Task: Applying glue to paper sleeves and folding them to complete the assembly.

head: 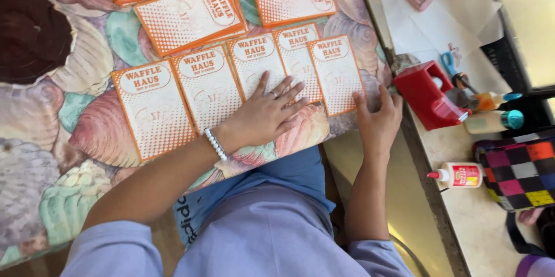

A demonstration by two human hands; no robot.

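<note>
— Where are the hands?

— The left hand (267, 114) lies flat on the row of cards (243, 83), palm down, fingers (287, 93) spread apart over the third and fourth cards from the left. A ring sits on one finger and a white bead bracelet (215, 144) on the wrist.

— And the right?

— The right hand (378, 120) rests at the lower right corner of the last card (337, 73), fingers slightly apart and nearly straight, gripping nothing. Whether the fingertips press the card or just the cloth beside it, I can't quite tell.

— How do the cards lie?

— Five orange-and-white cards side by side, edges touching or slightly overlapping, in a row that rises toward the right, on a shell-patterned tablecloth (75, 138). More of the same cards (188, 17) lie above, farther from the person.

— What's around them?

— A red tape dispenser (426, 95) just right of the right hand, on a pale counter (480, 219). Blue-handled scissors (449, 64) behind it, a glue bottle (459, 175) nearer the person, and a checkered bag (520, 170) at the right edge. A dark brown round thing (32, 37) sits at the upper left.
</note>
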